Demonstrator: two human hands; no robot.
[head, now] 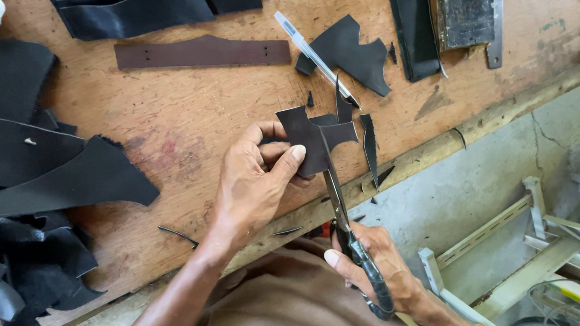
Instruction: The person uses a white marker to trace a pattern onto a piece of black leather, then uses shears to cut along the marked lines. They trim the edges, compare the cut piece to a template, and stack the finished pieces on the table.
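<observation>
Nearest the camera, the right hand (377, 265) is clenched around the handles of a pair of scissors (347, 226), fingers through the loops at the lower right. The scissors' long axis runs from that hand up and slightly left, the blades pointing away from the person toward the table (187, 122). The blade tips meet the lower edge of a dark leather piece (312, 138), entering a notch between its lobes.

Just beyond, the left hand (254, 182) grasps that leather piece: the thumb presses on its front face at the lower left, and the other fingers curl behind its left edge. The piece stands above and to the right of the fingers, held over the front edge of the table, its irregular shape spreading mostly upward and rightward.

Thin offcuts (369, 148) lie just right of the piece. Farther off, a clear pen (314, 57) lies diagonally across another black scrap (354, 55). A brown leather strip (203, 53) lies flat beyond, running left to right. Black leather sheets (28, 165) pile along the left side.
</observation>
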